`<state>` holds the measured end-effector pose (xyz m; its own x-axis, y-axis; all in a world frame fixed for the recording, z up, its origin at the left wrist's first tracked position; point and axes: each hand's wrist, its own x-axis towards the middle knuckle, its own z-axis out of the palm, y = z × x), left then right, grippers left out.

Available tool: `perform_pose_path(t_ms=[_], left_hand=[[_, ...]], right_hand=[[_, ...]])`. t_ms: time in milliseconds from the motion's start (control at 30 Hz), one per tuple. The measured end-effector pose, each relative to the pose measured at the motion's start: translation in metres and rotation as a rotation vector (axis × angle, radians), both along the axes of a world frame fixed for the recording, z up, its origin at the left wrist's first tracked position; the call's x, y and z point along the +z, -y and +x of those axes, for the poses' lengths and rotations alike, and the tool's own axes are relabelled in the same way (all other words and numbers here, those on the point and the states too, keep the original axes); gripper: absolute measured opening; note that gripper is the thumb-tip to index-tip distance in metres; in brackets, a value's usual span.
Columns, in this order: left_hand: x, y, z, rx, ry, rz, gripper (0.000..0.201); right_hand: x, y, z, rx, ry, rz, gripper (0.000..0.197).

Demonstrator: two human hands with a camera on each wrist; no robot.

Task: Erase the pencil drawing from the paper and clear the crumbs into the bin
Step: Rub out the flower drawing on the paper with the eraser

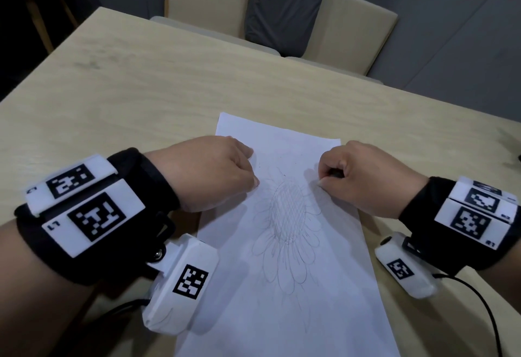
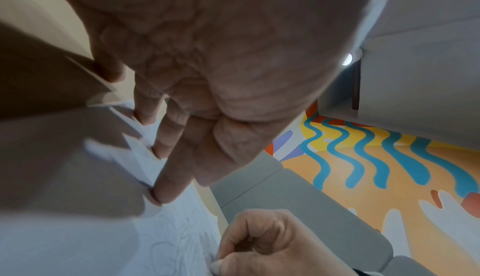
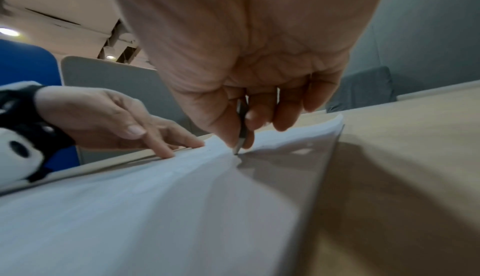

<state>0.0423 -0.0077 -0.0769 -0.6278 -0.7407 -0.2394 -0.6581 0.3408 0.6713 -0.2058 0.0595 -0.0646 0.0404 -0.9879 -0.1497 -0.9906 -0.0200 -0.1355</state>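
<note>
A white paper (image 1: 296, 286) lies on the table with a pencil sunflower drawing (image 1: 287, 215) in its middle. My left hand (image 1: 251, 167) presses the paper's upper left part with straight fingers (image 2: 166, 185). My right hand (image 1: 324, 182) sits at the flower's upper right and pinches a thin dark tool (image 3: 242, 116). The tool's pointed tip touches the paper (image 3: 130, 208). Whether it is an eraser or a pencil I cannot tell. A few tiny dark specks (image 1: 283, 174) lie above the flower's centre.
The light wooden table (image 1: 141, 89) stretches far to the left and behind the paper. Two beige chairs (image 1: 352, 27) stand at its far edge. A black cable (image 1: 479, 300) runs from my right wrist, and a dark object (image 1: 518, 156) peeks in at the right edge.
</note>
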Motion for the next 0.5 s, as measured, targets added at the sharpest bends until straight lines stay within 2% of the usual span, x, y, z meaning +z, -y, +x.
perform_pose_path(t_ms=[100,167,267,400,500], left_hand=[[-0.0025,0.0013,-0.0009,-0.006,-0.009,-0.008,0.044],[-0.0018,0.0008,-0.0012,-0.001,-0.003,0.0,0.043],[0.0024,-0.0017,-0.0014,-0.014,0.018,0.008,0.058],[-0.0022,0.0019,-0.0007,-0.001,0.004,-0.021,0.038],[-0.0024,0.001,-0.0017,-0.004,0.011,0.003,0.05]], right_hand=[[0.0004,-0.0036,0.0067,0.055,-0.008,0.027,0.017],[0.0,0.0013,0.0022,0.02,-0.022,-0.01,0.018],[-0.0002,0.0027,-0.002,-0.02,-0.022,-0.028,0.02],[0.0006,-0.0028,0.0056,0.026,-0.013,0.018,0.019],[0.0001,0.0056,-0.0016,-0.036,-0.038,-0.044,0.018]])
